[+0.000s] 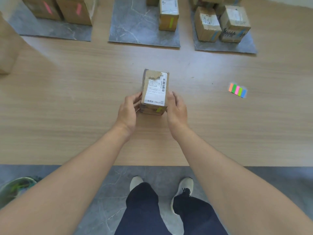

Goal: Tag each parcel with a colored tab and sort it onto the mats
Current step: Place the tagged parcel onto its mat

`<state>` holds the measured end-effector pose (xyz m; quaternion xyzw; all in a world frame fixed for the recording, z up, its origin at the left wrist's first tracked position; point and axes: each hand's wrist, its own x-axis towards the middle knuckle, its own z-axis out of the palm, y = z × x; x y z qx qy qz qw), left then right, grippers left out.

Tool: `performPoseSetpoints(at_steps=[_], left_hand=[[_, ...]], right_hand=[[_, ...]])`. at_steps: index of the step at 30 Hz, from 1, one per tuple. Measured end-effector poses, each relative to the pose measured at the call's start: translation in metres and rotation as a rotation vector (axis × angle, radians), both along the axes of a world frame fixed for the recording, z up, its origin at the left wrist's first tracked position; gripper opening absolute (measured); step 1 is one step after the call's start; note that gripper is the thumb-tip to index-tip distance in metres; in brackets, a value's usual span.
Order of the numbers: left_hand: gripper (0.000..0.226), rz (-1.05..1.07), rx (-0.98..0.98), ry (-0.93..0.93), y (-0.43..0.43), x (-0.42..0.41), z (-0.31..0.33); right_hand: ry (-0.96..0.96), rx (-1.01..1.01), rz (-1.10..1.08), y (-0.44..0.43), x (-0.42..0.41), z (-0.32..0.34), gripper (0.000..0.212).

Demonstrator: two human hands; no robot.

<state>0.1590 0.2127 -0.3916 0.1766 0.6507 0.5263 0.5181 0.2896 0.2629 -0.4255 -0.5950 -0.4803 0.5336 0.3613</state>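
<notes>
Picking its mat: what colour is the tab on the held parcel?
Yellow-green tab on the parcel; head view.

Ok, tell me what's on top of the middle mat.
The middle mat carries a parcel with a green tab; a second box behind it is cut off by the frame.

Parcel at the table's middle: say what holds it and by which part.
Both hands hold the parcel: the left hand grips its left side, the right hand its right side, both at the near end by the green tab.
</notes>
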Motion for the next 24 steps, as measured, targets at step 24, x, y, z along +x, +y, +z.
performPoseSetpoints(at_steps=[24], left_hand=[[0.039,-0.129,0.29,0.196,0.021,-0.027,0.25]], right_hand=[[0.052,0.208,0.022,0.015,-0.033,0.255,0.039]])
